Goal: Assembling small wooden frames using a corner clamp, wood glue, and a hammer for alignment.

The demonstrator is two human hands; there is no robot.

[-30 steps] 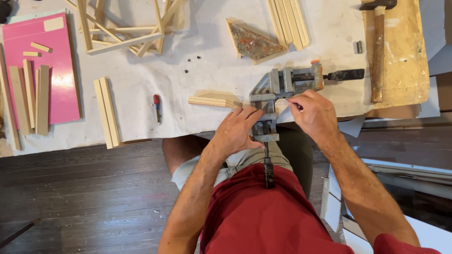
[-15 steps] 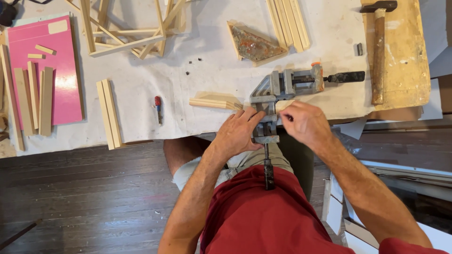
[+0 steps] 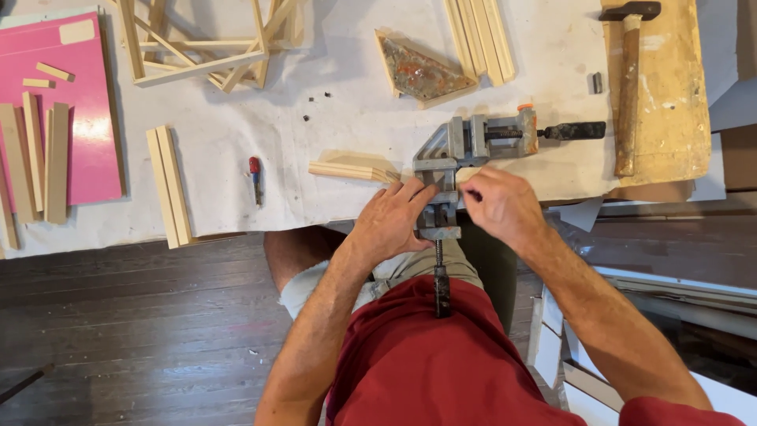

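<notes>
A grey metal corner clamp [image 3: 465, 150] sits at the table's near edge, one screw handle pointing right, the other hanging toward me. A pale wooden strip [image 3: 351, 170] lies in it from the left. My left hand [image 3: 392, 218] rests on the clamp's near jaw, fingers curled against the metal and the strip's end. My right hand [image 3: 502, 207] is just right of the jaw, fingertips pinched together beside a short bit of wood in the clamp. What the fingertips pinch is hidden.
A hammer [image 3: 628, 79] lies on a wooden board [image 3: 674, 102] at the right. A small red screwdriver [image 3: 255, 177], loose wooden strips [image 3: 169, 185], a stack of frames [image 3: 205, 47], a triangular wood piece [image 3: 422, 72] and a pink board [image 3: 71, 118] are spread over the white-covered table [image 3: 339, 102].
My right hand has shifted down and right off the clamp's corner, closing into a pinch. My left hand stays on the near jaw.
</notes>
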